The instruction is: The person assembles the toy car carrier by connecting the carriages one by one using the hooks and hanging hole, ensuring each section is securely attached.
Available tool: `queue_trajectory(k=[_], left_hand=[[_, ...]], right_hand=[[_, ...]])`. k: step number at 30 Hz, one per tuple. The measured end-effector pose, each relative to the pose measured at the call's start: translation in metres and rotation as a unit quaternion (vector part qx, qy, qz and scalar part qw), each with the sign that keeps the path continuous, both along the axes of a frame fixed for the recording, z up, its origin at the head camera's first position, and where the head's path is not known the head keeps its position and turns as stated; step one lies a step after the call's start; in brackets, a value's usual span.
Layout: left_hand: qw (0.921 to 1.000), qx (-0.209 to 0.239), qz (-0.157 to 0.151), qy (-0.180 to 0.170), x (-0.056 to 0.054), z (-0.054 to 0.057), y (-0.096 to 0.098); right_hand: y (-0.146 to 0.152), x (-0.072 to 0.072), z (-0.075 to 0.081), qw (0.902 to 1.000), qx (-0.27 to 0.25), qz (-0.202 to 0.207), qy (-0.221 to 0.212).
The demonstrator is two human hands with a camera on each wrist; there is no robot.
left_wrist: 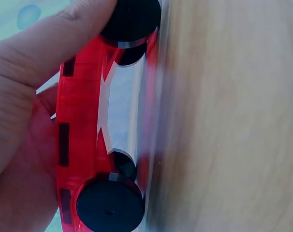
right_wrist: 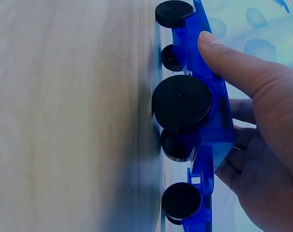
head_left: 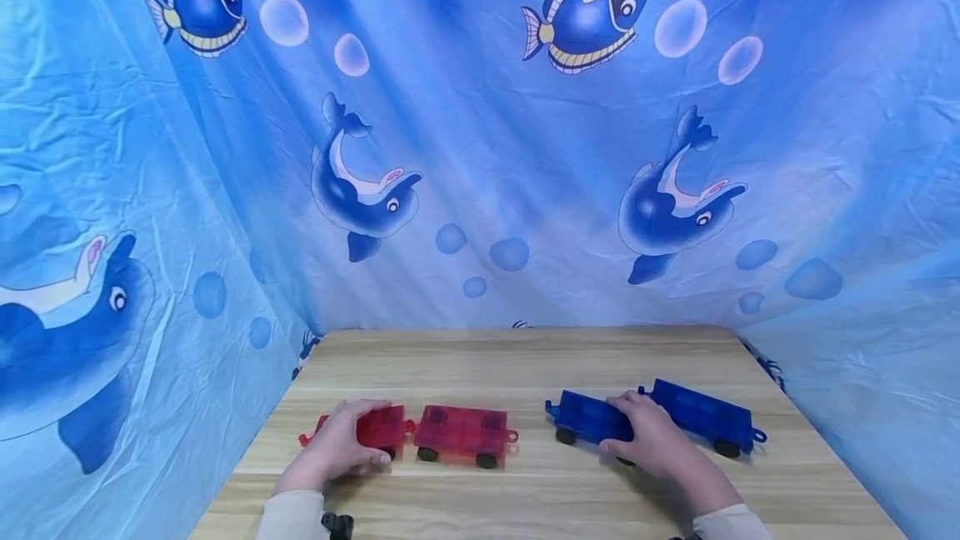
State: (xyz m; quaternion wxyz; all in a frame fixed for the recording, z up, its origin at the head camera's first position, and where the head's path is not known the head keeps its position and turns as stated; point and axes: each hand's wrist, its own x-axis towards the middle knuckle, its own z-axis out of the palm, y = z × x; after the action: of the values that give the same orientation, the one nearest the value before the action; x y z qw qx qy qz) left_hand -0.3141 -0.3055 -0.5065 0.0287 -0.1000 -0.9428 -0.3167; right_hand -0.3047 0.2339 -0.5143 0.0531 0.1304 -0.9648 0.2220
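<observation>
My left hand (head_left: 345, 440) grips a red see-through toy train car (head_left: 388, 427) by its sides, with the thumb on the near side. In the left wrist view this red car (left_wrist: 78, 140) stands with black wheels at the tabletop. A second red car (head_left: 461, 432) meets its right end at the coupling. My right hand (head_left: 654, 438) holds a blue toy train car (head_left: 588, 417), thumb near and fingers far; its right end is hidden by the hand. Just behind and right of that hand sits another blue car (head_left: 701, 415), also visible below the held blue car (right_wrist: 221, 118) in the right wrist view.
Everything stands on a light wood-grain table (head_left: 480, 365). A blue cloth (head_left: 480, 148) printed with dolphins, fish and bubbles surrounds its back and sides. A ring (head_left: 512, 436) sticks out from the right red car, and a hook (head_left: 552, 409) from the held blue car's left end.
</observation>
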Motion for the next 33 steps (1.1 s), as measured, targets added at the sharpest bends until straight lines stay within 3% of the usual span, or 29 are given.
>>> queue_trajectory(k=[6,13,20,33], left_hand=[[0.9995,0.001,-0.018,0.025,-0.002,-0.001,0.002],[0.9993,0.03,-0.009,0.023,-0.003,0.003,0.013],[0.9961,0.056,-0.055,0.04,-0.003,0.012,0.035],[0.9939,0.018,-0.105,0.028,-0.011,0.022,0.074]], right_hand=[[-0.001,0.001,0.001,1.0,0.003,0.003,0.002],[-0.002,0.004,0.006,1.0,0.002,0.006,0.002],[-0.005,0.004,0.007,0.9999,0.004,0.011,-0.003],[-0.011,-0.009,0.014,0.9985,0.026,0.025,-0.041]])
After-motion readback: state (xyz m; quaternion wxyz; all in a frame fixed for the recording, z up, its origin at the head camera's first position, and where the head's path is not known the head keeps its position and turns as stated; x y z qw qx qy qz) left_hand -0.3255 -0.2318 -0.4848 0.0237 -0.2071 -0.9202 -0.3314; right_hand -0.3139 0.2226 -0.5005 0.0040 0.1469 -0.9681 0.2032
